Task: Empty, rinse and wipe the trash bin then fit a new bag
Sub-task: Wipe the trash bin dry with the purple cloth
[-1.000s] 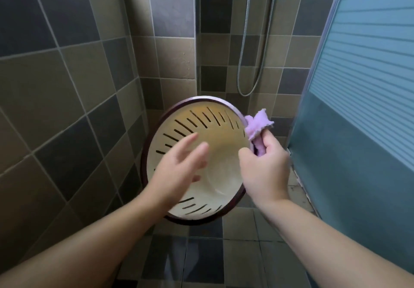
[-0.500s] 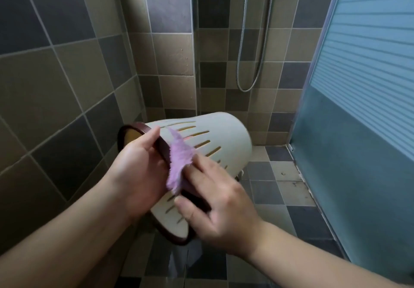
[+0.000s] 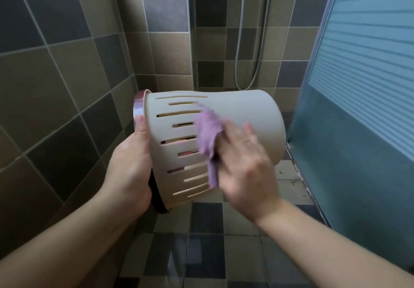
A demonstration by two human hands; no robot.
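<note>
The trash bin (image 3: 235,119) lies sideways in the air, its bottom pointing to 3 o'clock, with the left hand (image 3: 132,171) gripping its rim at 9 o'clock while the right hand (image 3: 244,164) presses a purple cloth (image 3: 208,137) flat on its side.

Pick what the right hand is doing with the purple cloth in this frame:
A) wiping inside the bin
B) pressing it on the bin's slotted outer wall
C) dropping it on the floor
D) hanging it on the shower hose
B: the right hand presses the purple cloth against the slotted outer wall of the bin, which the left hand grips at the rim.
</note>
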